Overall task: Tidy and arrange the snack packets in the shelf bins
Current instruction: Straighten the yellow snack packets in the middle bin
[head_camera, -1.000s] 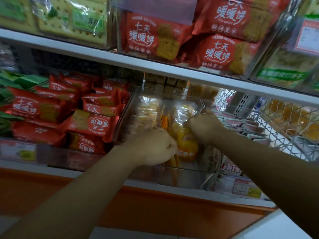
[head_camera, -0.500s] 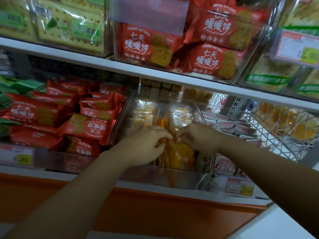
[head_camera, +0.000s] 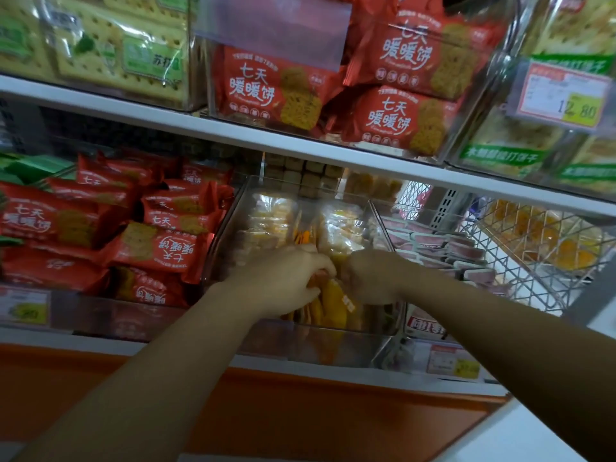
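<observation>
A clear plastic bin [head_camera: 336, 345] on the lower shelf holds clear-wrapped biscuit packets [head_camera: 270, 221] and orange-yellow snack packets [head_camera: 335, 308] standing on edge. Both my hands are inside this bin, close together. My left hand [head_camera: 283, 281] curls its fingers over the tops of the orange-yellow packets. My right hand [head_camera: 373, 278] is bent at the wrist with fingers curled down among the same packets; its fingertips are hidden.
Red biscuit packets [head_camera: 156, 251] fill the bin to the left. Pink-and-white packets [head_camera: 450, 251] lie in the bin to the right, beside a wire basket [head_camera: 540, 255]. The upper shelf [head_camera: 166, 120] carries bins of red and green-labelled packets and a price tag [head_camera: 563, 95].
Both hands have come together at the front middle of the bin; the right hand moved down from the bin's right wall. The camera has tilted upward.
</observation>
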Motion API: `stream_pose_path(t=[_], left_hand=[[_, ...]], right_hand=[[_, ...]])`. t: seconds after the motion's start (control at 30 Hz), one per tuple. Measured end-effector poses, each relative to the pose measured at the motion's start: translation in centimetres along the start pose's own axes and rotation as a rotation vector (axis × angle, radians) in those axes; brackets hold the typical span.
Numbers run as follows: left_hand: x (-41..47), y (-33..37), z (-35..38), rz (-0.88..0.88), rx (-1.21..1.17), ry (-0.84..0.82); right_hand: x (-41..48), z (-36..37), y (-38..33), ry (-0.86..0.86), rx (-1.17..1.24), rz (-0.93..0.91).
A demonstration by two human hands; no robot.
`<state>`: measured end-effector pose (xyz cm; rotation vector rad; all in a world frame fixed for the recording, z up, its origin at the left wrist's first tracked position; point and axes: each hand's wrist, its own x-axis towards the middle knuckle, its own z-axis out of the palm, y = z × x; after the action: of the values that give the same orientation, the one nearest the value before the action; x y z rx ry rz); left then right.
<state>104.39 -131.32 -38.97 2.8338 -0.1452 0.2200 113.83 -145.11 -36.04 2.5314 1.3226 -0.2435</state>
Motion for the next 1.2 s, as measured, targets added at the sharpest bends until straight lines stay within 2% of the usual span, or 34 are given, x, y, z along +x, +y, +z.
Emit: stream_pose_path(t=[0.13,0.23,0.43,0.53,0.63,0.7,0.8,0.87,1.03,1.2], left_hand=[[0.5,-0.1,0.0,-0.006,0.007,0.014],[0.8,0.2,0.3,0.014,0.036,0.030],[1.4,0.9,1.0,0.014,0.120,-0.035],[1.9,1.4,1.3,0.000,0.154,-0.021],[2.6,1.8,1.6,-0.033,0.190,0.027],[3.0,2.0,1.8,-0.058,0.229,0.053],[3.4,2.7,1.9,-0.071,0.348,0.108],[3.6,3.3,2.0,-0.079,0.343,0.109],[3.8,4.1,2.2,-0.167,0.303,0.130],[3.4,4.3,2.8,-0.187,0.348,0.145]], right_hand=[[0.6,-0.4,1.7,0.290,0.168,0.073],[0.7,-0.8,2.5,0.372,0.123,0.033],[0.1,-2.6,2.3,0.234,-0.242,-0.235],[0.2,-2.0,1.5,0.250,-0.158,-0.283],[0.0,-1.7,2.3,0.286,0.048,-0.177],[-0.6,-1.5,3.3,0.277,0.100,-0.098],[-1.9,-1.1,4.0,0.168,0.045,0.018],[-2.4,-0.9,4.0,0.128,-0.003,0.039],[-1.8,0.1,3.2,0.349,-0.246,0.009],[-2.4,0.2,3.0,0.282,-0.178,0.044]])
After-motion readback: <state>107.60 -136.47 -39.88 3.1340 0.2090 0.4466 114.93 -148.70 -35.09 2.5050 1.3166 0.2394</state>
